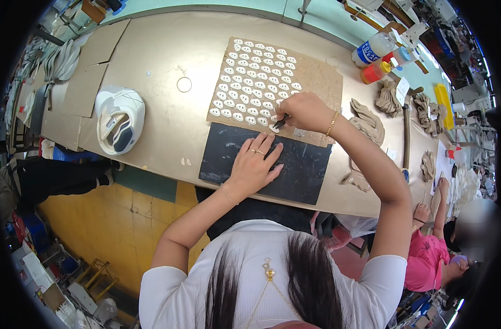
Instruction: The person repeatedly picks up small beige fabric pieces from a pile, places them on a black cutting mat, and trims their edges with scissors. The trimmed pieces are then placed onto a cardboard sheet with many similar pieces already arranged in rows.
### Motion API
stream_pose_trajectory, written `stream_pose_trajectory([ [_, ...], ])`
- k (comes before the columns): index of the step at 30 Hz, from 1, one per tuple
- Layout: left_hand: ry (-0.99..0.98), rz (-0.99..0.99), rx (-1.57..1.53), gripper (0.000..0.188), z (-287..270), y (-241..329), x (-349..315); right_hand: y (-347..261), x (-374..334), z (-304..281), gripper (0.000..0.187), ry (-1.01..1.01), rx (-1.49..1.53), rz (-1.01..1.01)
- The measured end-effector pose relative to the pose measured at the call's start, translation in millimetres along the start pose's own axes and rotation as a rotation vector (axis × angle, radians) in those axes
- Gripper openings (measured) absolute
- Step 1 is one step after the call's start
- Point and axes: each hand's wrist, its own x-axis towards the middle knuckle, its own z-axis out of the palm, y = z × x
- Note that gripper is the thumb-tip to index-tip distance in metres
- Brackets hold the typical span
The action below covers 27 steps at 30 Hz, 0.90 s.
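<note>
Rows of small white oval pieces with dark slots lie on a brown cardboard sheet [322, 82]. At the sheet's near edge, my right hand [303, 112] is closed around a small black pointed tool [282, 122]. The tool's tip meets a white piece [274, 129] at the end of the nearest row; most of the tool is hidden in my fist, so its exact kind does not show. My left hand [254, 167] rests with fingers spread on a black board [300, 175] just in front of the sheet, holding nothing.
A white shoe [120, 120] stands on the table's left part, near a thin ring [184, 84]. Bottles [374, 49] and bundles of beige cut pieces [367, 123] are on the right. Beyond them, a person in a pink top [427, 260] sits at the table.
</note>
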Motion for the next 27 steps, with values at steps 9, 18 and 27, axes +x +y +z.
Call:
stream_pose_trajectory([
  [9,0.092,-0.012,-0.104,0.038,1,-3,0,-8,-54,4,0.017,0.042,0.077,-0.059],
  [18,0.017,0.184,-0.108,0.039,6,24,-12,-33,-90,33,0.004,0.180,-0.375,-0.311],
  [27,-0.031,0.118,0.011,0.037,15,32,-5,-36,-88,39,0.007,0.255,-0.350,-0.319],
])
